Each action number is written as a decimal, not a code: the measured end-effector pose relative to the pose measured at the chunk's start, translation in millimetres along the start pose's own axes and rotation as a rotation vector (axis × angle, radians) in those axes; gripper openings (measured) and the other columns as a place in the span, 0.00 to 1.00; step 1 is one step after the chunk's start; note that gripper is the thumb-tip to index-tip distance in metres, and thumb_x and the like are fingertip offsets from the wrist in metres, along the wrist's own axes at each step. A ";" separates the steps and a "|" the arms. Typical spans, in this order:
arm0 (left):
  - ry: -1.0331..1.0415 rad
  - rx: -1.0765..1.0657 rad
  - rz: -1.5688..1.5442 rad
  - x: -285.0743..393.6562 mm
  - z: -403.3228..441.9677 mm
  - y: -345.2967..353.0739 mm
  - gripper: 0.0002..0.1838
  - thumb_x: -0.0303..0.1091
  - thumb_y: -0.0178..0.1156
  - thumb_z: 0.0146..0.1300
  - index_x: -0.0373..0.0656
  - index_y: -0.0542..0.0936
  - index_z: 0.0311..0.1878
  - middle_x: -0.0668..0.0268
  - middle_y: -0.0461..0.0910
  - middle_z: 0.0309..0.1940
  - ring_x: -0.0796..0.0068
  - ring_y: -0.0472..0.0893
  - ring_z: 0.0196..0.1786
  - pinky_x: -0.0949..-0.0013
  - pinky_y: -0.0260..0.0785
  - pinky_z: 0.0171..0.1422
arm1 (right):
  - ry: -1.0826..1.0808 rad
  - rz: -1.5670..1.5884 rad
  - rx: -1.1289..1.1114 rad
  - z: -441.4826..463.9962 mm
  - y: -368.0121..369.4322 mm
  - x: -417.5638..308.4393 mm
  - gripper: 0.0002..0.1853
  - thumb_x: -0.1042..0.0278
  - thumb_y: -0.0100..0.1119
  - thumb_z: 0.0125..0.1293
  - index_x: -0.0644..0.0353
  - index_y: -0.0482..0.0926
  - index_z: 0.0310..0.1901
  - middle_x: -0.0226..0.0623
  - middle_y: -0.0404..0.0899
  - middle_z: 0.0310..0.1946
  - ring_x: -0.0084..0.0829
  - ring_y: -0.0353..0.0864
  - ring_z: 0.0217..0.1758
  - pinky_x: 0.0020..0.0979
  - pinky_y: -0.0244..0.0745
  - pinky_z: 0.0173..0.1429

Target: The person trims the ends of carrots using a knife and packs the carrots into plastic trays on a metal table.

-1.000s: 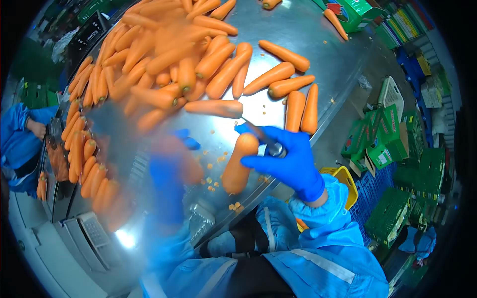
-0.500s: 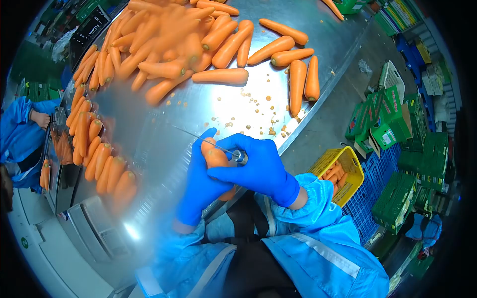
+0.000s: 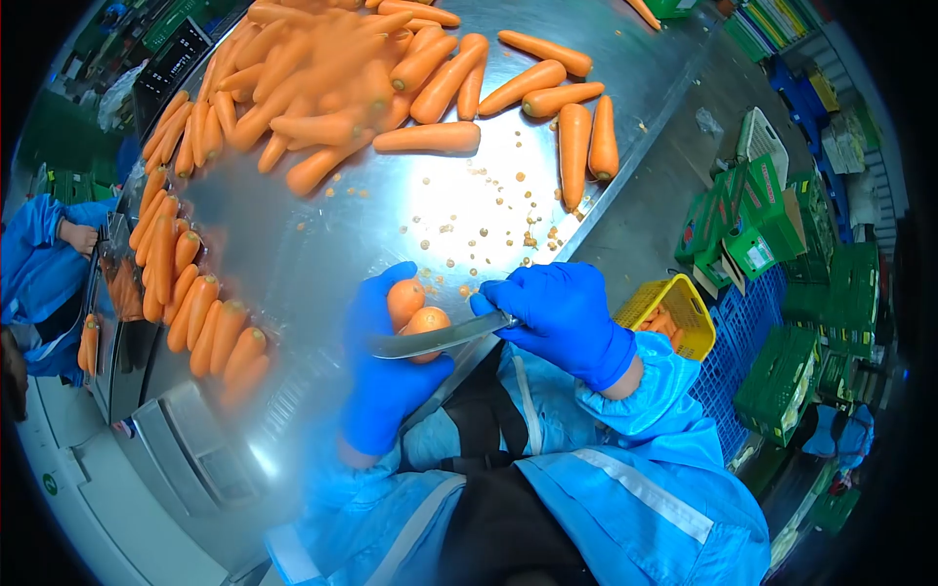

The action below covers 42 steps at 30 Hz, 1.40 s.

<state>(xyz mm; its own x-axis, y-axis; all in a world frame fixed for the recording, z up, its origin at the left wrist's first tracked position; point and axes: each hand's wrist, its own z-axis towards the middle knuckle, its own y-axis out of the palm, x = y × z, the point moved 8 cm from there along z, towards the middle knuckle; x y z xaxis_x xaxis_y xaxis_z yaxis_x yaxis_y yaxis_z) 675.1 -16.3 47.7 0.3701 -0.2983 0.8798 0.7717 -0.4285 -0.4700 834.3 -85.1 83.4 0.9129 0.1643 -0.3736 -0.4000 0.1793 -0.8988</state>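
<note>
My left hand (image 3: 386, 366), in a blue glove, is wrapped round two carrots (image 3: 427, 320), whose ends point up side by side. A pale cut face shows on the nearer one. My right hand (image 3: 569, 322), also gloved in blue, grips a knife (image 3: 440, 338) by its handle. The blade reaches left across the carrot end, in front of my left hand's fingers. Beyond my hands, small cut bits (image 3: 484, 232) lie scattered on the metal table (image 3: 625, 210). A large heap of carrots (image 3: 322, 88) covers the table's far left part.
A row of carrots (image 3: 203, 313) lies along the table's left side. A yellow crate (image 3: 696, 317) with carrots stands to the right below the table, near green boxes (image 3: 762, 220) and crates (image 3: 782, 386). Another person's blue sleeve (image 3: 39, 244) and hand are at the far left.
Since a second ago, my left hand has come into focus holding carrots. In the last half second, my right hand has moved right and the knife blade has swung lower across the carrot ends.
</note>
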 end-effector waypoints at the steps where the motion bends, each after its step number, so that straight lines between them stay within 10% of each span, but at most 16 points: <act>1: 0.003 -0.001 0.017 2.3 -0.3 0.3 0.41 0.25 0.76 0.38 0.42 0.72 0.61 0.57 0.77 0.51 0.58 0.81 0.54 0.57 0.76 0.56 | 0.001 -0.035 -0.019 -1.0 0.5 0.3 0.13 0.54 0.70 0.52 0.34 0.83 0.41 0.24 0.75 0.22 0.28 0.80 0.27 0.32 0.66 0.26; 10: -0.081 -0.104 -0.017 16.1 -1.8 5.1 0.35 0.32 0.74 0.47 0.41 0.73 0.61 0.55 0.78 0.49 0.58 0.81 0.52 0.58 0.76 0.55 | 0.337 0.323 0.254 -39.7 10.1 77.9 0.10 0.61 0.69 0.56 0.46 0.86 0.41 0.34 0.81 0.28 0.34 0.84 0.30 0.32 0.75 0.31; 24: -0.158 -0.311 -0.139 18.2 -4.3 42.8 0.47 0.24 0.70 0.33 0.43 0.66 0.65 0.60 0.72 0.59 0.63 0.73 0.63 0.59 0.65 0.70 | 0.084 0.286 0.069 -29.7 1.7 41.1 0.19 0.67 0.72 0.46 0.47 0.86 0.44 0.31 0.81 0.29 0.36 0.83 0.31 0.31 0.75 0.34; 29: -0.032 -0.251 -0.142 27.8 0.9 41.9 0.42 0.25 0.75 0.36 0.45 0.72 0.62 0.58 0.78 0.50 0.59 0.80 0.54 0.56 0.75 0.57 | 0.084 0.236 0.152 -26.1 -3.5 42.5 0.09 0.67 0.69 0.53 0.47 0.86 0.38 0.32 0.81 0.27 0.32 0.83 0.29 0.31 0.76 0.33; 33: -0.057 -0.273 -0.184 26.8 4.9 37.7 0.45 0.25 0.75 0.35 0.47 0.71 0.65 0.60 0.77 0.49 0.61 0.79 0.55 0.57 0.73 0.58 | 0.669 0.651 0.417 -63.3 43.5 139.5 0.10 0.71 0.65 0.61 0.54 0.87 0.44 0.34 0.86 0.33 0.23 0.84 0.32 0.26 0.77 0.37; 42: -0.316 0.079 -1.642 -31.0 23.3 18.4 0.48 0.56 0.68 0.51 0.40 0.63 0.70 0.62 0.72 0.50 0.64 0.72 0.54 0.59 0.67 0.65 | 0.956 0.926 0.091 -62.2 94.7 144.7 0.15 0.67 0.64 0.66 0.62 0.84 0.52 0.36 0.87 0.39 0.26 0.86 0.39 0.27 0.79 0.46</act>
<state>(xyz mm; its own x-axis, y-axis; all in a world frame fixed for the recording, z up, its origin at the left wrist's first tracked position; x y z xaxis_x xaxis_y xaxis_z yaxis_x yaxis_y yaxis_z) 689.9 4.9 13.4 -0.7271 0.5686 0.3848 0.4386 -0.0466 0.8975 933.5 -104.7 -70.0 -0.0145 -0.4739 -0.8805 -0.8691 0.4414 -0.2233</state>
